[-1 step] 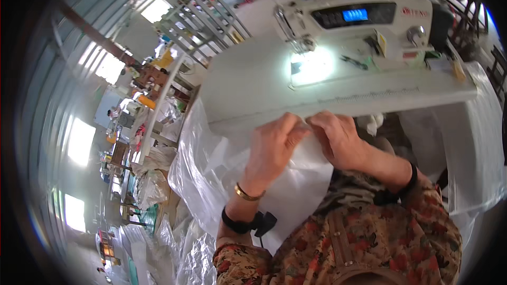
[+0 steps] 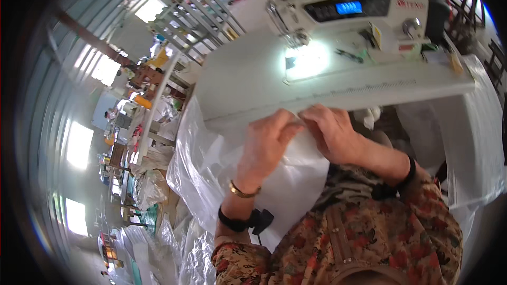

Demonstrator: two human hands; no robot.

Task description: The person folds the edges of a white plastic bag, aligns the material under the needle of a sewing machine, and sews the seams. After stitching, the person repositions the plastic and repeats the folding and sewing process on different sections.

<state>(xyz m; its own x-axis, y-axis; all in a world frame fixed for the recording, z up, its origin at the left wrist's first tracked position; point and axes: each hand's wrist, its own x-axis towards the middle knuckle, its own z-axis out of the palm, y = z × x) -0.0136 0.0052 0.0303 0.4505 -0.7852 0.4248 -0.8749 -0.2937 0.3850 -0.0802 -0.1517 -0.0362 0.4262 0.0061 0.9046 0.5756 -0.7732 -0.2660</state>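
A white, slightly see-through plastic sheet (image 2: 296,184) hangs over the near edge of the sewing table and down across my lap. Close together at its top edge, both hands have their fingers bent in a pinch. My left hand (image 2: 268,140) has thumb and fingers on the sheet's edge, a little blurred. Just beside it, my right hand (image 2: 332,132) pinches the same edge, its fingertips nearly touching the left ones. The exact fold between the fingertips is hidden. Beyond the hands stands a white sewing machine (image 2: 348,24), its lamp lighting the needle area.
Small black snips (image 2: 349,56) lie on the table (image 2: 237,74) under the machine arm. Clear plastic sheeting (image 2: 475,142) drapes off the right end. To the left are a metal rack (image 2: 195,16) and crumpled plastic (image 2: 150,190) beside cluttered benches.
The whole view has shifted slightly, with the machine a little further up and left in the picture. Both hands stay at the sheet's edge, the left one slightly blurred.
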